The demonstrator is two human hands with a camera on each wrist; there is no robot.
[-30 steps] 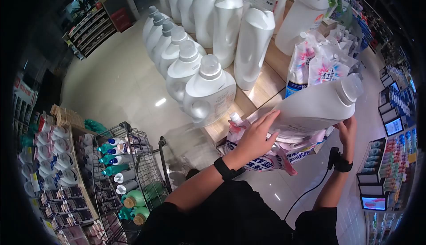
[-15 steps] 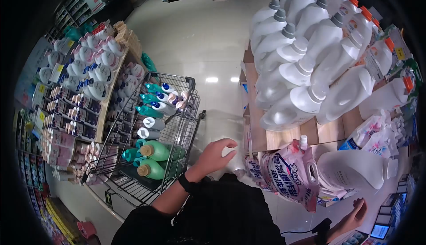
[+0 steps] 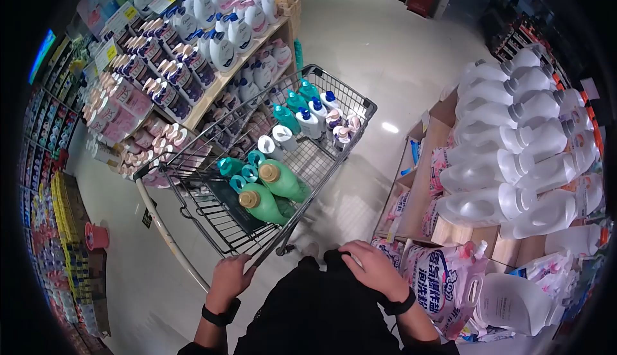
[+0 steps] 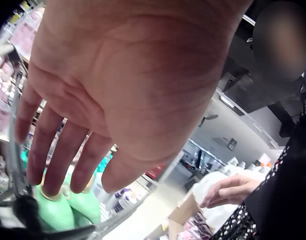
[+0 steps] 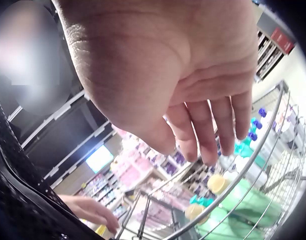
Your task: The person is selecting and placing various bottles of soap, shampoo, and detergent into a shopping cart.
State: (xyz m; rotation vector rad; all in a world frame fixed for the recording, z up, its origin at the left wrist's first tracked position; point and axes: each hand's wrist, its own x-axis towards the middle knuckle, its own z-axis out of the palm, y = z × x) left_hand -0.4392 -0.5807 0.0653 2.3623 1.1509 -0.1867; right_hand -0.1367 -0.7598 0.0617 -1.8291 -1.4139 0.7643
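My left hand point(image 3: 230, 276), its fingers extended in the left wrist view, is beside the near corner of a wire shopping cart point(image 3: 315, 194). Farther right, my right hand point(image 3: 376, 268) is held in front of my body, fingers loosely straight and holding nothing. In the cart lie green bottles point(image 3: 283, 181) with gold caps, teal bottles point(image 3: 286, 118) and white bottles point(image 3: 308, 124), some with blue caps. A large white jug point(image 3: 514, 303) lies on its side on the display at the lower right, beside a pink detergent bag point(image 3: 443, 278).
White jugs crowd the wooden display point(image 3: 443, 117) on the right. Left of the cart, a shelf point(image 3: 212, 91) holds pump bottles and pouches. The cart's pale handle point(image 3: 173, 236) curves toward me. A pink bucket point(image 3: 96, 235) stands at the far left.
Both hands were on the white jug; they have let go, and it lies on the display. The hands have moved left toward the cart as the head view swung left.
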